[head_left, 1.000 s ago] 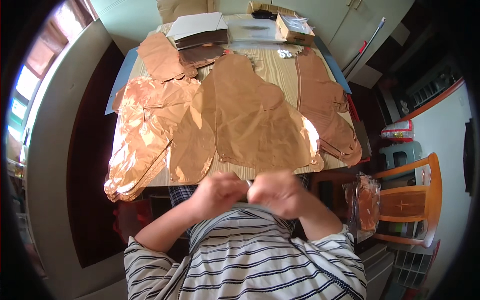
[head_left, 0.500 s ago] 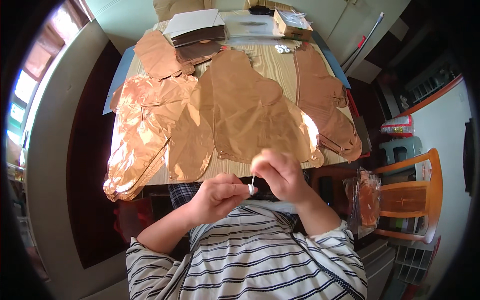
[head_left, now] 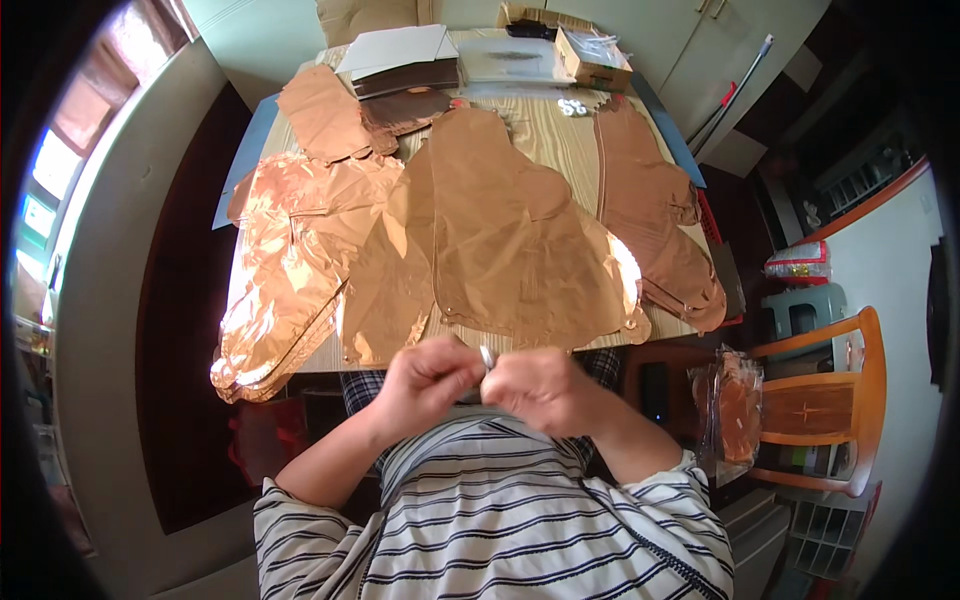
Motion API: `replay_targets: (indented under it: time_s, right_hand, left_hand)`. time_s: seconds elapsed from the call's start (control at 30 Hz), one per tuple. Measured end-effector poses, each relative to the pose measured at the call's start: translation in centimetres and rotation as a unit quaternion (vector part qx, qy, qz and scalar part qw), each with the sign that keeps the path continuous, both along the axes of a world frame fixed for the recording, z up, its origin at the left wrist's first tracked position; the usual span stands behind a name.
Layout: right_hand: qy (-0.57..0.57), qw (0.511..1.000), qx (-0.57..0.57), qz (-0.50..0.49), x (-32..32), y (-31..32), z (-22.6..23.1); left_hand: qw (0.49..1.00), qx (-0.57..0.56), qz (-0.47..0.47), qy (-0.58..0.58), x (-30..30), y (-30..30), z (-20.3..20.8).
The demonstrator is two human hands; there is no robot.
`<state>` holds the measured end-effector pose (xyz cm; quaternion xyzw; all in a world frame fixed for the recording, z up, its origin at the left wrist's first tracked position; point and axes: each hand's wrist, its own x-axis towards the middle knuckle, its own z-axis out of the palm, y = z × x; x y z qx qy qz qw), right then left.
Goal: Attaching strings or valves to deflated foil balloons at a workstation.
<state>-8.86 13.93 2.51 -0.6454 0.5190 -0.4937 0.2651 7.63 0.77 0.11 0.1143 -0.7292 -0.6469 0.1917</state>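
Straight to the hands: left hand [head_left: 425,380] and right hand [head_left: 545,390] all but together, curled in, with a white bit [head_left: 488,357] between them, just off the table [head_left: 560,150] at its near edge! The left looked pinched on it; the right was blurred, and we couldn't tell whether it gripped the bit or merely pressed against it. We judged they worked close to the striped top [head_left: 530,510] for steadiness and a near look. Loop, ring or coil? Those knuckles hid too much for us to call

Outward we went: the middle foil [head_left: 520,240] lay spread flat, likely to spare it creases, with the left foil [head_left: 300,230] and right foil [head_left: 650,200] flanking it, and overlaps foiled our count of layers. Farther up, white pieces [head_left: 572,107] clustered, too small to make out, near the carton [head_left: 597,75], its contents only partly showing. Off right, a bag [head_left: 740,410] rested on the chair [head_left: 835,405], perhaps to save table room, its insides half lost in glare
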Motion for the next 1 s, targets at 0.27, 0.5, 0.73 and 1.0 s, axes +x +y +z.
replay_targets:
  time_s: [0.27,0.5,0.73,1.0]
  right_hand:
    - [0.053,0.997,-0.048,0.011,0.4,-0.3,0.4]
    - [-0.01,1.0,-0.006,0.017,0.3,-0.7,-0.5]
    - [-0.013,0.998,-0.008,-0.066,-1.5,-2.0,-0.3]
    - [0.171,0.973,-0.097,-0.121,-0.9,-1.4,1.1]
  left_hand:
    - [0.994,0.108,0.022,0.026,-0.3,-0.4,0.1]
    - [0.971,0.228,-0.008,0.072,-0.2,-0.2,0.6]
    - [0.942,0.324,-0.072,0.041,0.0,0.7,0.6]
    - [0.97,0.243,-0.006,-0.014,-0.1,1.9,-1.0]
